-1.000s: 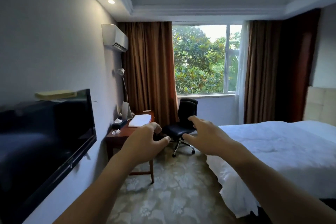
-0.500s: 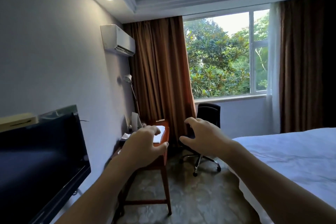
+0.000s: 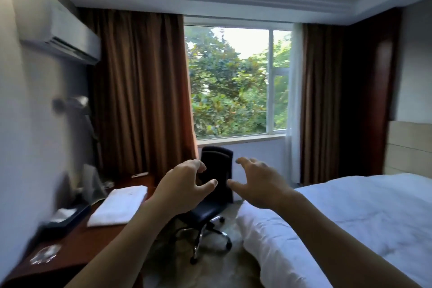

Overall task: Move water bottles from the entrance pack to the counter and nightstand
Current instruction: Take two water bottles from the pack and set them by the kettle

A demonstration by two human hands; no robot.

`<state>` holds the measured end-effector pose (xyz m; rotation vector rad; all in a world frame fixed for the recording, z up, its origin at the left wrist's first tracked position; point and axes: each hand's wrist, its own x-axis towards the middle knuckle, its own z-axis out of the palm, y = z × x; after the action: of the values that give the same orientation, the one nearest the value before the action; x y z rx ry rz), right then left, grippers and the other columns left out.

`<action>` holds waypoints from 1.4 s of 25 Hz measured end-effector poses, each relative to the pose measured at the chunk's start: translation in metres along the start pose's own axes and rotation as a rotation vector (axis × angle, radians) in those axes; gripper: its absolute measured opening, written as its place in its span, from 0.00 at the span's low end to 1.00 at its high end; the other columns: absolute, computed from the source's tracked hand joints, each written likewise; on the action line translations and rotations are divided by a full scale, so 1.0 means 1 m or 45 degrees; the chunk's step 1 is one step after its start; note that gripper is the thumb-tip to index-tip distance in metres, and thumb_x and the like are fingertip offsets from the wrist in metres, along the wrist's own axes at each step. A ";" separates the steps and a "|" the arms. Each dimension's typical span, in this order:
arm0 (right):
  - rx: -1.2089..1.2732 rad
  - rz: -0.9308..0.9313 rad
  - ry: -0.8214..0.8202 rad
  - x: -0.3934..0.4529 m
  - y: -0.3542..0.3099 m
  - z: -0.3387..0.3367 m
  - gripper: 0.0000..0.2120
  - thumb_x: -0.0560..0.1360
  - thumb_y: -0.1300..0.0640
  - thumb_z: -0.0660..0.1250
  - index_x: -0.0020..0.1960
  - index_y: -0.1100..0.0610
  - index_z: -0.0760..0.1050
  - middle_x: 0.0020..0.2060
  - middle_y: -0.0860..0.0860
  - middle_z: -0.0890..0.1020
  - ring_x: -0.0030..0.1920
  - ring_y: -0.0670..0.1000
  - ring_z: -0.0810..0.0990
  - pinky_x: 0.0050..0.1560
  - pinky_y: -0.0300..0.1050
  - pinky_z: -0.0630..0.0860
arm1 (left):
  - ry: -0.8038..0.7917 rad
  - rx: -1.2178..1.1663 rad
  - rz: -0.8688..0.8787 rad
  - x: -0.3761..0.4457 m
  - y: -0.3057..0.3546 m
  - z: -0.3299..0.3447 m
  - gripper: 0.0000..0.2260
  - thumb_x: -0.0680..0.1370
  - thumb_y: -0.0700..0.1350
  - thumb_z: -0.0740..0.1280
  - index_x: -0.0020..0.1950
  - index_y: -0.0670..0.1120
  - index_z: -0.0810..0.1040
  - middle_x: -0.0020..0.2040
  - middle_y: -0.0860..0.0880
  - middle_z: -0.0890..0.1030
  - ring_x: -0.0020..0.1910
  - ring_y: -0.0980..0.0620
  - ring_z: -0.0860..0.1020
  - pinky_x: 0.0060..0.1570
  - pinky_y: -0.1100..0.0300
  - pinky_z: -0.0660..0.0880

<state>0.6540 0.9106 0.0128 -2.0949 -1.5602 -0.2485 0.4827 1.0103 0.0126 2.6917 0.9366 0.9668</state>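
No water bottle, bottle pack, counter or nightstand shows in the head view. Both arms stretch forward at chest height. My left hand [image 3: 184, 186] is empty, fingers curled and apart, in front of the black office chair [image 3: 216, 184]. My right hand [image 3: 258, 183] is also empty, fingers spread, a short gap to the right of the left hand, above the near corner of the bed [image 3: 350, 215].
A dark wooden desk [image 3: 77, 243] runs along the left wall with a folded white towel [image 3: 119, 206], a tissue box [image 3: 65, 216] and a glass ashtray [image 3: 45, 253]. Brown curtains [image 3: 140, 91] frame the window [image 3: 236, 79]. Patterned carpet lies between desk and bed.
I have moved forward into the room: the wall television has left the view, and the desk, chair and bed are much closer. Both hands stay outstretched and empty.
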 end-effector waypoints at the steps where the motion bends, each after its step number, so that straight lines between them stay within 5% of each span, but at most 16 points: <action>1: -0.021 0.071 0.021 0.018 0.019 -0.002 0.32 0.75 0.38 0.63 0.73 0.52 0.65 0.68 0.53 0.76 0.67 0.56 0.74 0.65 0.51 0.71 | -0.011 -0.043 0.055 0.033 0.001 0.019 0.23 0.72 0.61 0.68 0.60 0.49 0.77 0.58 0.52 0.81 0.56 0.53 0.78 0.55 0.58 0.74; 7: -0.351 0.584 0.281 0.029 0.152 -0.066 0.30 0.76 0.38 0.62 0.73 0.51 0.65 0.67 0.52 0.75 0.66 0.55 0.73 0.65 0.49 0.70 | -0.199 -0.358 0.571 0.194 0.114 0.153 0.21 0.72 0.63 0.67 0.57 0.50 0.77 0.55 0.52 0.81 0.54 0.50 0.79 0.50 0.58 0.73; 12: -0.683 1.188 0.403 -0.117 0.199 -0.151 0.27 0.76 0.38 0.61 0.70 0.52 0.67 0.64 0.53 0.76 0.64 0.58 0.73 0.61 0.53 0.72 | -0.418 -0.773 1.094 0.169 0.297 0.197 0.22 0.71 0.63 0.67 0.58 0.51 0.77 0.56 0.54 0.80 0.54 0.51 0.78 0.53 0.56 0.73; 15: -0.846 1.543 0.477 -0.226 0.159 -0.202 0.27 0.77 0.38 0.61 0.70 0.51 0.66 0.64 0.52 0.76 0.62 0.56 0.75 0.59 0.53 0.74 | -0.575 -1.045 1.389 0.092 0.391 0.173 0.21 0.72 0.62 0.67 0.60 0.50 0.76 0.55 0.53 0.80 0.49 0.53 0.76 0.47 0.59 0.72; 19: -1.019 1.927 0.605 -0.351 0.060 -0.248 0.28 0.76 0.38 0.62 0.72 0.51 0.66 0.62 0.51 0.78 0.60 0.55 0.78 0.56 0.51 0.76 | -0.724 -1.314 1.742 -0.030 0.474 0.111 0.23 0.73 0.63 0.65 0.63 0.52 0.75 0.58 0.56 0.78 0.56 0.56 0.75 0.52 0.62 0.72; 27: -1.322 2.561 0.779 -0.540 -0.133 -0.269 0.29 0.76 0.40 0.62 0.72 0.52 0.66 0.62 0.52 0.79 0.60 0.56 0.78 0.56 0.52 0.77 | -1.021 -1.649 2.222 -0.265 0.548 -0.008 0.22 0.73 0.61 0.68 0.62 0.50 0.76 0.58 0.55 0.79 0.56 0.56 0.77 0.55 0.58 0.76; 35: -1.416 2.853 0.932 -0.640 -0.156 -0.294 0.27 0.77 0.41 0.62 0.72 0.52 0.67 0.63 0.52 0.78 0.62 0.54 0.78 0.58 0.50 0.77 | -1.235 -1.742 2.538 -0.393 0.647 -0.023 0.23 0.73 0.61 0.67 0.64 0.51 0.75 0.56 0.55 0.78 0.54 0.56 0.77 0.54 0.56 0.77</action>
<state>0.3465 0.2579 0.0295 -2.4194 1.8912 -0.8190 0.5638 0.2574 0.0268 1.4216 -1.9796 -0.0764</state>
